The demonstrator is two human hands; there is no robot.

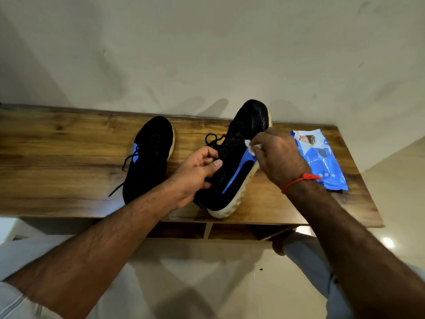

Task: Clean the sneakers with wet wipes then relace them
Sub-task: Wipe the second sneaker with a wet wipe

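Two black sneakers with blue side panels and pale soles sit on a wooden table (57, 143). The left sneaker (149, 157) lies flat with its laces loose. The right sneaker (241, 143) is tilted on its side, toe toward the wall. My left hand (197, 173) grips this sneaker at its collar near the laces. My right hand (278, 157), a red thread at its wrist, pinches a white wet wipe (251, 146) against the sneaker's blue side panel.
A blue wet-wipe pack (322, 160) lies at the table's right end, close behind my right hand. A plain wall rises right behind the table. Open shelf compartments (181, 230) show under the tabletop. My knees in light trousers are below.
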